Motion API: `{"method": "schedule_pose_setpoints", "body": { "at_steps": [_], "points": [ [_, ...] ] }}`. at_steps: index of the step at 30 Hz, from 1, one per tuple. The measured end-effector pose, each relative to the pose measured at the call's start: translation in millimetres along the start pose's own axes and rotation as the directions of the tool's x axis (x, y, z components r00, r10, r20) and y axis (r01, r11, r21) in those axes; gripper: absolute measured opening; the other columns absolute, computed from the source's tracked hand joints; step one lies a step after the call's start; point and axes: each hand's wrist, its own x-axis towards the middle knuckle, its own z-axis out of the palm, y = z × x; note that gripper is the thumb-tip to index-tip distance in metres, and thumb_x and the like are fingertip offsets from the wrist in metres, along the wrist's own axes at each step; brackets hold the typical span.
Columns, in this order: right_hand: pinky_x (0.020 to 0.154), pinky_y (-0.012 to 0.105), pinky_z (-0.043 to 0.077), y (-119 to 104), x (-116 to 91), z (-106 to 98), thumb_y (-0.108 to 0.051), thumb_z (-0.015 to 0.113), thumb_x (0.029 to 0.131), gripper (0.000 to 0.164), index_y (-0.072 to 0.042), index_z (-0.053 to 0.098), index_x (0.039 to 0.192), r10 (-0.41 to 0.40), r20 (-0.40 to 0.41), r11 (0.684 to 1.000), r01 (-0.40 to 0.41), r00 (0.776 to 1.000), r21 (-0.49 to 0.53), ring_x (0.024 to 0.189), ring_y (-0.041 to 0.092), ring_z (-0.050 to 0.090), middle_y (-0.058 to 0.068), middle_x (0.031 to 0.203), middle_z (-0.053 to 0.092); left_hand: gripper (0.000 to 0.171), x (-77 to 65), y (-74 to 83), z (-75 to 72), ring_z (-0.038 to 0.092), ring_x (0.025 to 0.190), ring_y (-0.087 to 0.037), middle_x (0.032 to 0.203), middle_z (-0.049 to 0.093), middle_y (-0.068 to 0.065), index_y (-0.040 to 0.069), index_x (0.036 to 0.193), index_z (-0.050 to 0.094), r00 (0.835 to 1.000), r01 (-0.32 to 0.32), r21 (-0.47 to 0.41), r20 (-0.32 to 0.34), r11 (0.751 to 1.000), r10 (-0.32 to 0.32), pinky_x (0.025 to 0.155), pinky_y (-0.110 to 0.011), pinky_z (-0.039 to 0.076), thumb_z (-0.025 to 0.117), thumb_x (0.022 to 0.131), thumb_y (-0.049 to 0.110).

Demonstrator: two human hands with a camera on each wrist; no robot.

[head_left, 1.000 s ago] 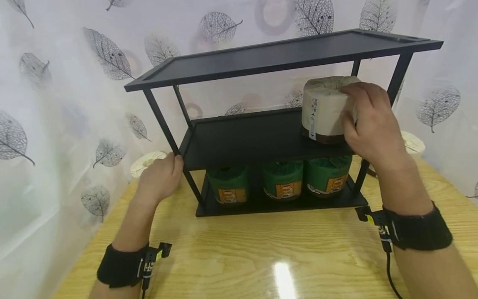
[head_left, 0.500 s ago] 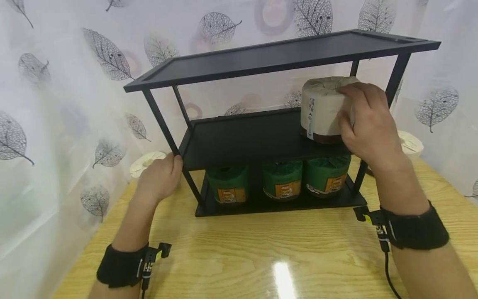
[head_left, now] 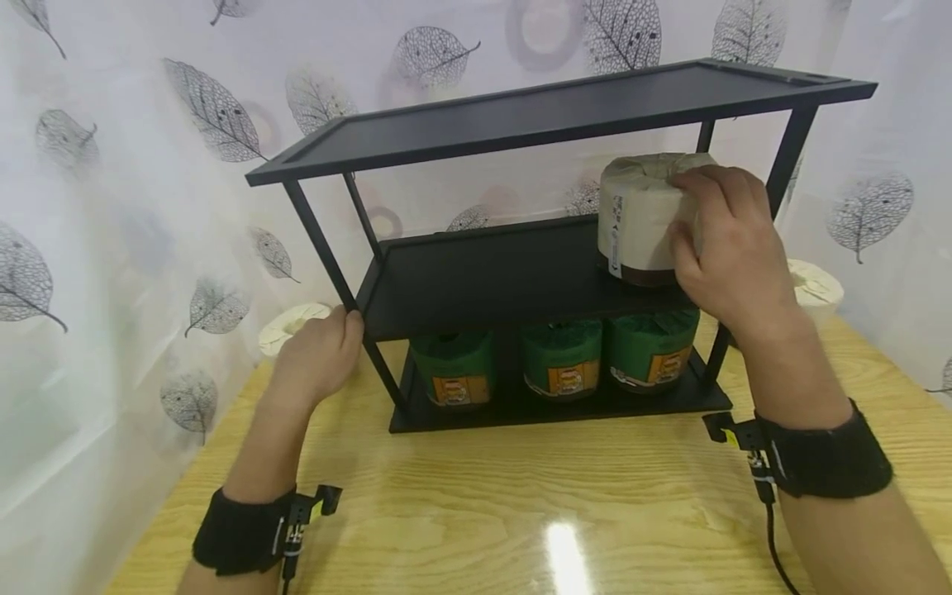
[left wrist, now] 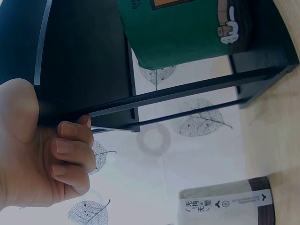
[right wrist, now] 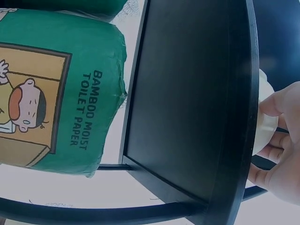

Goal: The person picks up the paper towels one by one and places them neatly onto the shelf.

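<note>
A black rack (head_left: pixel 476 281) stands on the table. My left hand (head_left: pixel 320 351) grips its left front post at the middle shelf; the left wrist view shows the fingers (left wrist: pixel 70 152) curled there. On the middle shelf's right end is a cream-wrapped toilet paper roll (head_left: pixel 641 219) with a brown band at its base. My right hand (head_left: pixel 732 240) holds this roll by its top and right side, fingertips at the centre hole. In the right wrist view the shelf edge hides most of the roll (right wrist: pixel 266 117).
Several green toilet paper rolls (head_left: pixel 563 364) stand on the bottom shelf. Cream rolls stand beyond the rack, one at left (head_left: pixel 290 324) and one at right (head_left: pixel 814 289), partly behind my forearm. A leaf-print sheet (head_left: pixel 483 33) hangs behind. The table (head_left: pixel 521 479) is wooden.
The cream roll has turned a little in my right hand, its printed strip shifting left. The rack's right end shifts very slightly left in the view. My left hand keeps its place.
</note>
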Motion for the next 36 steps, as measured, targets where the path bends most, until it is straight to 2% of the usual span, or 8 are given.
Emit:
{"method": "schedule_pose_setpoints", "body": {
  "at_steps": [7, 10, 13, 16, 21, 25, 30, 36],
  "points": [
    [0.116, 0.048, 0.030, 9, -1, -3, -0.014, 0.044, 0.092, 0.045, 0.003, 0.053, 0.132, -0.012, -0.028, 0.996, 0.014, 1.000, 0.083, 0.133, 0.043, 0.038, 0.026, 0.140, 0.045, 0.064, 0.7, -0.8, 1.0, 0.062, 0.100, -0.053, 0.104, 0.063, -0.034, -0.006, 0.111, 0.056, 1.000, -0.006, -0.001, -0.004, 1.000, 0.006, 0.080, -0.064, 0.049, 0.011, 0.106, 0.038],
    [0.117, 0.046, 0.030, 13, -1, -4, -0.010, 0.039, 0.092, 0.046, 0.004, 0.051, 0.134, 0.000, -0.039, 0.993, 0.005, 0.999, 0.119, 0.138, 0.039, 0.038, 0.025, 0.144, 0.044, 0.063, 1.2, -0.6, 1.3, 0.063, 0.098, -0.053, 0.101, 0.063, -0.033, -0.006, 0.109, 0.056, 1.000, -0.010, 0.000, -0.010, 1.000, 0.010, 0.078, -0.063, 0.049, 0.011, 0.106, 0.038],
    [0.116, 0.051, 0.032, 15, -1, -5, -0.001, 0.033, 0.090, 0.051, 0.000, 0.047, 0.140, 0.047, 0.006, 0.988, -0.047, 0.999, 0.146, 0.146, 0.034, 0.034, 0.022, 0.150, 0.040, 0.063, 1.6, 0.0, 1.0, 0.064, 0.096, -0.052, 0.100, 0.063, -0.033, -0.006, 0.108, 0.056, 1.000, -0.011, 0.002, -0.013, 1.000, 0.011, 0.077, -0.063, 0.049, 0.011, 0.106, 0.038],
    [0.115, 0.056, 0.031, 16, -2, -6, 0.002, 0.030, 0.090, 0.057, -0.005, 0.039, 0.146, 0.098, 0.087, 0.982, -0.111, 0.991, 0.154, 0.150, 0.032, 0.028, 0.020, 0.156, 0.035, 0.062, 1.6, 0.1, 1.1, 0.064, 0.094, -0.052, 0.098, 0.063, -0.033, -0.006, 0.106, 0.056, 1.000, -0.007, 0.004, -0.006, 1.000, 0.007, 0.077, -0.063, 0.050, 0.012, 0.106, 0.037],
    [0.118, 0.055, 0.027, 16, -2, -5, -0.003, 0.033, 0.098, 0.053, -0.005, 0.029, 0.151, 0.119, 0.160, 0.979, -0.143, 0.980, 0.147, 0.148, 0.038, 0.030, 0.022, 0.157, 0.032, 0.062, 0.7, -0.5, 2.1, 0.064, 0.093, -0.052, 0.097, 0.063, -0.032, -0.005, 0.105, 0.056, 1.000, 0.001, 0.002, -0.005, 1.000, -0.001, 0.076, -0.063, 0.050, 0.012, 0.106, 0.038],
    [0.117, 0.055, 0.029, 16, -1, -5, -0.006, 0.035, 0.101, 0.050, -0.004, 0.030, 0.150, 0.124, 0.156, 0.980, -0.145, 0.980, 0.135, 0.144, 0.040, 0.034, 0.023, 0.154, 0.035, 0.061, 0.6, 0.0, 0.9, 0.064, 0.093, -0.052, 0.096, 0.063, -0.032, -0.005, 0.105, 0.056, 1.000, 0.004, 0.004, -0.006, 1.000, -0.004, 0.075, -0.063, 0.049, 0.012, 0.106, 0.038],
    [0.115, 0.056, 0.031, 14, -1, -5, -0.004, 0.039, 0.100, 0.048, -0.004, 0.036, 0.147, 0.112, 0.141, 0.985, -0.128, 0.984, 0.115, 0.140, 0.041, 0.038, 0.023, 0.151, 0.039, 0.060, 0.5, -0.3, 1.2, 0.065, 0.089, -0.049, 0.092, 0.062, -0.030, -0.004, 0.102, 0.056, 1.000, 0.005, 0.003, -0.006, 1.000, -0.005, 0.073, -0.061, 0.050, 0.012, 0.106, 0.038],
    [0.116, 0.056, 0.030, 12, -1, -6, -0.004, 0.039, 0.099, 0.047, -0.003, 0.035, 0.147, 0.125, 0.136, 0.987, -0.137, 0.983, 0.087, 0.141, 0.042, 0.036, 0.026, 0.150, 0.037, 0.061, 1.1, -0.8, 1.9, 0.065, 0.091, -0.050, 0.095, 0.062, -0.031, -0.005, 0.104, 0.056, 1.000, -0.002, 0.003, -0.009, 1.000, 0.002, 0.075, -0.062, 0.050, 0.012, 0.106, 0.038]
  ]
}}
